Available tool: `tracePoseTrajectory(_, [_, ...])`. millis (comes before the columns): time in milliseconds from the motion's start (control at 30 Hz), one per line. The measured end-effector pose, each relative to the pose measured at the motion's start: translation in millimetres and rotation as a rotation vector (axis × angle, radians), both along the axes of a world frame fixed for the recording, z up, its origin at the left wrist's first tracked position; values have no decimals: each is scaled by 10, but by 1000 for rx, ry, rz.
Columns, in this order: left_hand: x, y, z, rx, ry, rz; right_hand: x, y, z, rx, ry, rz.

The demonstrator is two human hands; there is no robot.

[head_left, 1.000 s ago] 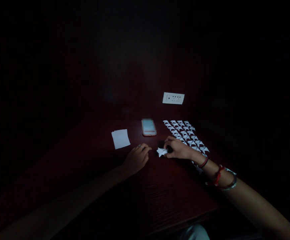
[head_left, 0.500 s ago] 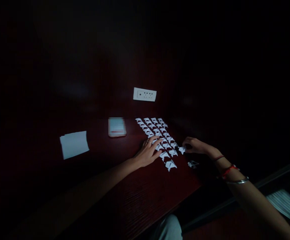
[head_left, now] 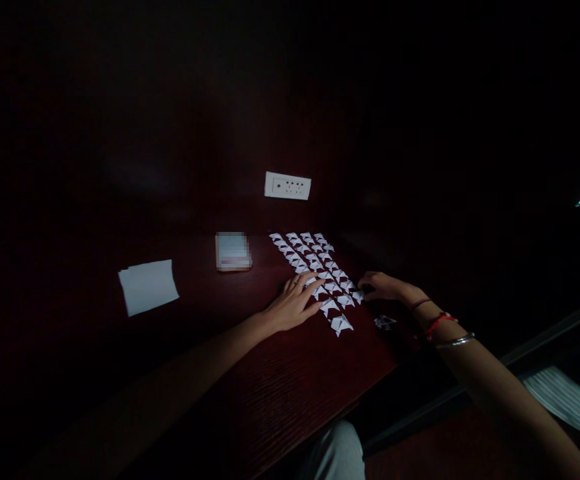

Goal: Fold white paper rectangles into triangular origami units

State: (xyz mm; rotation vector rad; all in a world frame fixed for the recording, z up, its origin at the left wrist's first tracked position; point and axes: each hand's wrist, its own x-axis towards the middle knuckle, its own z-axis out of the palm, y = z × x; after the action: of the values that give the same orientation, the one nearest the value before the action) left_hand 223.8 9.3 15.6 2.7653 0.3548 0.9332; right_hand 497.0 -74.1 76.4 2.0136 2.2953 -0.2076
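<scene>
Rows of several small white folded paper pieces (head_left: 320,267) lie on a dark red wooden table (head_left: 280,393). My left hand (head_left: 293,303) rests flat on the table, fingers stretched out and touching the left side of the rows. My right hand (head_left: 385,287) is at the right end of the nearest rows, fingers curled with the tips on a folded piece (head_left: 357,297). One more folded piece (head_left: 341,325) lies nearest to me, and another small piece (head_left: 385,323) sits apart, close to my right wrist.
A stack of white paper squares (head_left: 149,287) lies at the left. A phone (head_left: 233,251) lies behind my left hand. A white socket plate (head_left: 287,186) is on the dark wall behind. The table's edge runs diagonally at the lower right. The room is very dark.
My view has swung to the right. My right hand carried a folded piece from mid-table to the right end of the rows. My left hand moved over to the rows' left side.
</scene>
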Motion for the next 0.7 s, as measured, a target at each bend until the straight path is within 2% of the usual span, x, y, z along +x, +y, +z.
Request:
tracePoseTrajectory(167, [-148, 2, -10, -1, 16, 62, -121, -19, 154, 43, 9, 16])
tracePoseTrajectory(267, [-471, 44, -10, 24, 47, 124, -428, 75, 221, 143, 38, 126])
tracePoseTrajectory(333, [-821, 108, -15, 49, 58, 195, -764, 216, 220, 199, 67, 225])
tracePoseTrajectory(400, [-1264, 194, -25, 71, 71, 281, -1178, 418, 174, 191, 104, 335])
tracePoseTrajectory(567, [-2435, 360, -57, 72, 102, 561, -2328, 1022, -78, 180, 221, 593])
tracePoseTrajectory(633, [-2763, 386, -71, 29, 84, 663, -2751, 1222, -195, 226, 272, 642])
tracePoseTrajectory(700, [-2956, 407, -86, -40, 68, 707, -3105, 1374, -302, 265, 317, 661])
